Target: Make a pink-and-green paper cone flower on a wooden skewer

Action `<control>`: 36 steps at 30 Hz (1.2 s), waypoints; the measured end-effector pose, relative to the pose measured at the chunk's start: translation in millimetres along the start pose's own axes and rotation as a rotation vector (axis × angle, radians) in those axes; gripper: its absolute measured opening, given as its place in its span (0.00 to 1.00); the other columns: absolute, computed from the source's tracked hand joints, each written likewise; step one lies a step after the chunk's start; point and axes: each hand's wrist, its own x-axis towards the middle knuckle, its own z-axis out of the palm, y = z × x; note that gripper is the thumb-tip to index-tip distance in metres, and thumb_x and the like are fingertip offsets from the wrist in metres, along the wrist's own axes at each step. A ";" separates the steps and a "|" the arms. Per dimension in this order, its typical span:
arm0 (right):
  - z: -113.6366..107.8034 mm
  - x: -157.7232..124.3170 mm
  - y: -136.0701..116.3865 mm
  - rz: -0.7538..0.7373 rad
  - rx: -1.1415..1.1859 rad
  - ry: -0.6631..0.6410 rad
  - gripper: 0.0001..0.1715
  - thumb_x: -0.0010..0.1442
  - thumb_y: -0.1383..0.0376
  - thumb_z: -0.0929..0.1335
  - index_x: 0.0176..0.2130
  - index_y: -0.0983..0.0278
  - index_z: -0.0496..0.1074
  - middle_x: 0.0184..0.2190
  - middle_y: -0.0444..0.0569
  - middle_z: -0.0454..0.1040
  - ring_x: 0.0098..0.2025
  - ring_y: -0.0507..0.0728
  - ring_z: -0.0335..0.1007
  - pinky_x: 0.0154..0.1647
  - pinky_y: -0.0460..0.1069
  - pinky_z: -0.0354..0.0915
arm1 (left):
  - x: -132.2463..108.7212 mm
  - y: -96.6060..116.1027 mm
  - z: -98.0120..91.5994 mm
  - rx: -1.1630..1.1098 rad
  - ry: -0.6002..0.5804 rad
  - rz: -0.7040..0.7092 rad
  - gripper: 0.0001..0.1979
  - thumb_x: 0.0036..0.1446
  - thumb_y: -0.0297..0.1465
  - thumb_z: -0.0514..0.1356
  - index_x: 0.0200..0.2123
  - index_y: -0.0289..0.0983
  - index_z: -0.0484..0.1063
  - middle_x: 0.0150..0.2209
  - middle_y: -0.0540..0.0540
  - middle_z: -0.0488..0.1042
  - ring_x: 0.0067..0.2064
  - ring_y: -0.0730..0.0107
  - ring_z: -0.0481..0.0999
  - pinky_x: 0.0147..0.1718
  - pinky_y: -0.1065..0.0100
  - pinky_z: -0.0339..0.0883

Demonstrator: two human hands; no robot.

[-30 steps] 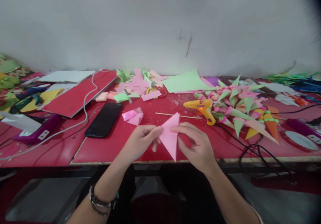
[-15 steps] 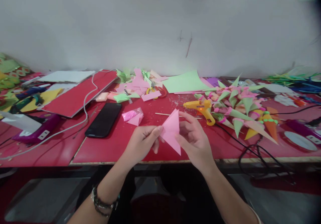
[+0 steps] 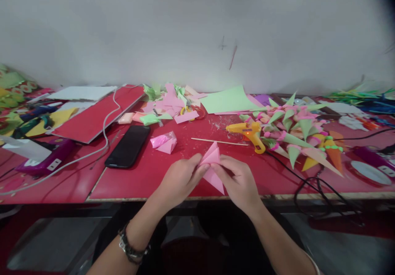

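A folded piece of pink paper is pinched between both hands, above the front of the red table. My left hand grips its left side, the thumb pressing on its middle. My right hand grips the right side, with its thumb close to the left one. Pointed folds rise above the thumbs, and one corner hangs below them. The fingers behind the paper are hidden. Just beyond the hands lies a thin wooden stick. A yellow glue gun with a glowing orange light rests to the right of it.
A black phone and a bag of pink clay lie left of the hands. Paper scraps and a green sheet sit behind. Several paper cones are heaped at right. A white cable crosses the left side.
My right hand has closed in from loosely spread fingers to a pinch on the paper. Both thumbs have come together at its middle, and the paper has dropped slightly.
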 end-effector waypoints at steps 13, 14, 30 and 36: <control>-0.8 -0.8 -4.6 0.226 0.249 -0.029 0.32 0.57 0.62 0.63 0.59 0.59 0.51 0.13 0.35 0.49 0.15 0.48 0.43 0.14 0.43 0.47 | -2.6 7.0 0.3 -0.177 -0.149 0.048 0.17 0.61 0.38 0.41 0.23 0.38 0.55 0.18 0.54 0.60 0.20 0.77 0.60 0.20 0.73 0.51; -0.9 -0.8 -4.8 0.241 0.269 -0.032 0.31 0.57 0.62 0.63 0.59 0.60 0.52 0.14 0.35 0.50 0.15 0.47 0.43 0.14 0.43 0.48 | -2.9 7.3 -0.3 -0.218 -0.167 0.047 0.17 0.61 0.38 0.42 0.23 0.38 0.55 0.18 0.54 0.60 0.20 0.77 0.60 0.21 0.73 0.52; 3.5 -3.6 -1.4 0.477 1.027 -0.189 0.22 0.46 0.47 0.67 0.24 0.63 0.67 0.14 0.39 0.57 0.14 0.47 0.51 0.14 0.43 0.53 | -9.5 5.9 2.8 -0.817 -0.416 -0.028 0.18 0.60 0.40 0.46 0.23 0.35 0.60 0.17 0.54 0.59 0.18 0.82 0.57 0.16 0.76 0.49; 6.8 -3.4 2.3 0.466 0.999 -0.117 0.22 0.43 0.47 0.69 0.22 0.63 0.65 0.14 0.39 0.58 0.14 0.46 0.50 0.15 0.43 0.51 | -8.5 6.9 4.3 -0.833 -0.398 -0.033 0.17 0.59 0.40 0.48 0.25 0.34 0.61 0.18 0.54 0.60 0.19 0.82 0.59 0.17 0.77 0.51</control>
